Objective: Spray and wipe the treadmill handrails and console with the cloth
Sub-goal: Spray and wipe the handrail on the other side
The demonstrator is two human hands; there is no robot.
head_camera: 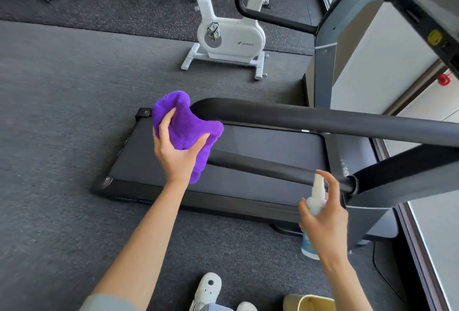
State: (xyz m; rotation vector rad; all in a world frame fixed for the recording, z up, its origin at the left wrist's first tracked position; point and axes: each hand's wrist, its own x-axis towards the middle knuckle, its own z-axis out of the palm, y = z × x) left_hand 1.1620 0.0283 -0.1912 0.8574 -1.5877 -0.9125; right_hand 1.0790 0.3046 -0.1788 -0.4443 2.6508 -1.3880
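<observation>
1. The left hand [177,148] holds the purple cloth [186,126] at the near handrail's [323,121] left end; the rail runs long toward the right of the frame.
2. The right hand [325,221] grips the spray bottle [315,201] (finger on top) at lower right, just under the rail's lower bar [273,169]; the left hand is nearer the rail.

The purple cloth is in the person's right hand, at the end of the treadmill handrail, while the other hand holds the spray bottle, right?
Not quite: the head view shows the purple cloth in the left hand, at the end of the handrail. The right hand holds the spray bottle.
</observation>
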